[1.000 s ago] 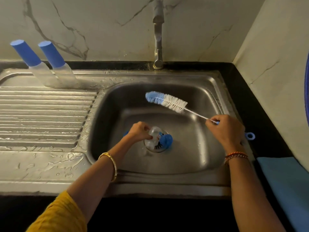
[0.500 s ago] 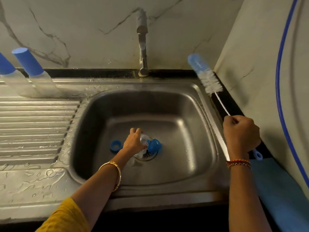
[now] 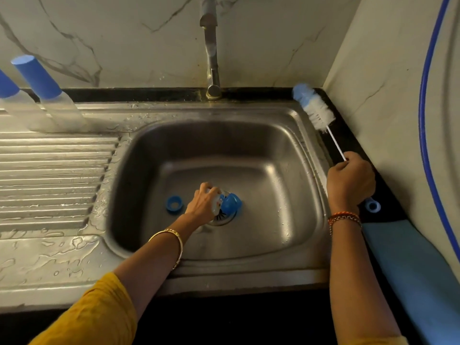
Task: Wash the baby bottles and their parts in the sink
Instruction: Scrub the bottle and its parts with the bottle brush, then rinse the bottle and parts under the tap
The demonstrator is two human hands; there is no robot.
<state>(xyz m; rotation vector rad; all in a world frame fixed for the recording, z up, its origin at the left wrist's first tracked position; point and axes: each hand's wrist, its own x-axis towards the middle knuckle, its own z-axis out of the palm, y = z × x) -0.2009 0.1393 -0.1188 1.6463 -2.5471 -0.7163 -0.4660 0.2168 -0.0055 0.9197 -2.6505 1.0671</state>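
Spanning most of the view, steel sink (image 3: 293, 135) w/ wet drainboard (image 3: 54, 175) at left, two capped bottles (image 3: 49, 95) standing at its back. Right hand (image 3: 349, 181), grip curled round handle of bottle brush (image 3: 314, 109), bristle end lying on black tabletop (image 3: 348, 135) by the corner. Left hand (image 3: 202, 205) grips small bottle w/ blue cap (image 3: 230, 202) over the drain. Blue ring (image 3: 174, 203) just beside, on basin floor.

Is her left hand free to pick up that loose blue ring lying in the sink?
Probably not right away. The left hand already grips a small bottle over the drain. The blue ring lies just beside it, with nothing covering it, so she'd need to let go first.
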